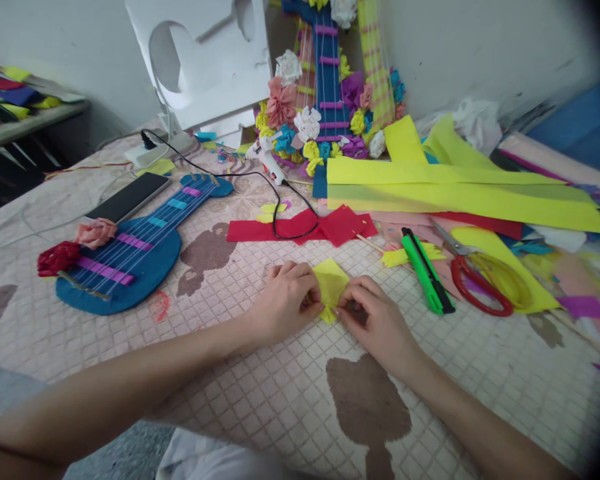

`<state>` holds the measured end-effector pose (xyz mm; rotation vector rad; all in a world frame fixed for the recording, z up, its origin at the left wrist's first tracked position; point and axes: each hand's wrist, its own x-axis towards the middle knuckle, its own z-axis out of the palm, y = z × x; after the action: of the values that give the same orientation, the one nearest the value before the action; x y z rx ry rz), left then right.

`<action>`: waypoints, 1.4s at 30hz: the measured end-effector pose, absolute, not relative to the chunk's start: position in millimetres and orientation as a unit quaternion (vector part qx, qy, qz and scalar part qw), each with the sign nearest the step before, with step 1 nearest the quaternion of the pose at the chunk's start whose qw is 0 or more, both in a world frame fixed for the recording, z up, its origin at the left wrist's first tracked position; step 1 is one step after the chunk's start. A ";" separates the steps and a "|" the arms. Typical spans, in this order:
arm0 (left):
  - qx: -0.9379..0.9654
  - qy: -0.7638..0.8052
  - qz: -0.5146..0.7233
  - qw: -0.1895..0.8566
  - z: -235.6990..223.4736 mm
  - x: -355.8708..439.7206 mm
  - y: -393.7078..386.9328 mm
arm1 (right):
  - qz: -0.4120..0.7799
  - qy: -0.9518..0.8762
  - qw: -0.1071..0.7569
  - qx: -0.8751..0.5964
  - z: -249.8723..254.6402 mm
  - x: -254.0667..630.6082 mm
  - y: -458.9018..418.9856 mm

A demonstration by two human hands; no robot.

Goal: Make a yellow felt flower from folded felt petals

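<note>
Between my two hands is a small piece of yellow crepe paper [332,279], its lower end gathered into a pinch. My left hand [289,298] is closed on its left side, thumb against fingertips. From the right, my right hand [373,317] pinches the same gathered end. Just beyond the hands lies a red crepe paper strip [275,231] with red squares [344,225] on it. A blue paper guitar [130,257] rests to the left, with a dark red paper flower [59,259] and a pink paper flower [96,233] at its lower end.
A green box cutter [427,272] and red-handled scissors [480,277] lie at right, near yellow crepe sheets [455,190]. The white glue gun [267,160] has a black cord looping over the red strip. A phone [129,197] lies beyond the guitar; a flower-decorated blue guitar [326,80] stands behind.
</note>
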<state>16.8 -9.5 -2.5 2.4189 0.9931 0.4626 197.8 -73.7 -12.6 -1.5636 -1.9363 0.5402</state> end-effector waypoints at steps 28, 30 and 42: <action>0.894 0.352 0.173 0.215 -4.6 15.6 -12.7 | 0.202 -0.732 0.279 -0.588 -10.4 193.5 -74.8; 0.894 0.352 0.174 0.216 -4.5 15.3 -13.5 | 0.201 -0.732 0.276 -0.589 -10.8 193.8 -74.9; 0.902 0.338 0.127 0.236 1.2 9.9 -11.5 | 0.243 -0.743 0.239 -0.576 0.5 198.2 -78.7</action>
<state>9.9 -11.5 1.2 2.4735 0.9273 0.3472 198.2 -78.7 0.5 -1.5785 -2.0344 0.6669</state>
